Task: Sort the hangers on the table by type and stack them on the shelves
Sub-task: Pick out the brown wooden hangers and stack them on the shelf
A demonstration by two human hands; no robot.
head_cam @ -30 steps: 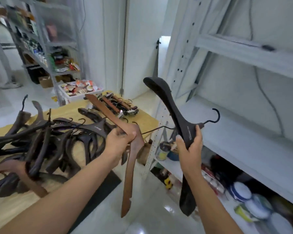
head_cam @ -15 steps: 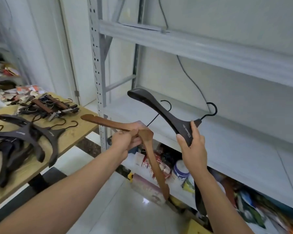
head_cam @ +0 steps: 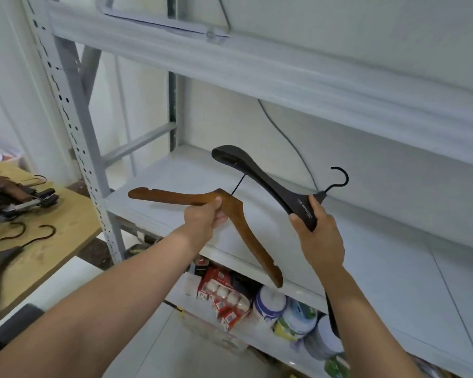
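A single wide-angle view from a camera worn on the person's head looks forward and slightly down along both forearms. The left hand [head_cam: 202, 216], gripping a brown hanger [head_cam: 251, 238], and the right hand [head_cam: 317, 236], gripping a black hanger [head_cam: 257, 174], sit mid-frame, close to the lens. The camera faces a grey shelf unit [head_cam: 393, 255] just beyond them. A wooden table [head_cam: 66, 236] enters at the left edge, and floor [head_cam: 202, 350] shows below.

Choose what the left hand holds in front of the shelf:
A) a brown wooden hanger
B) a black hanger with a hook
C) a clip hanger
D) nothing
A: the left hand grips the brown wooden hanger at its middle, while the right hand holds the black hanger.
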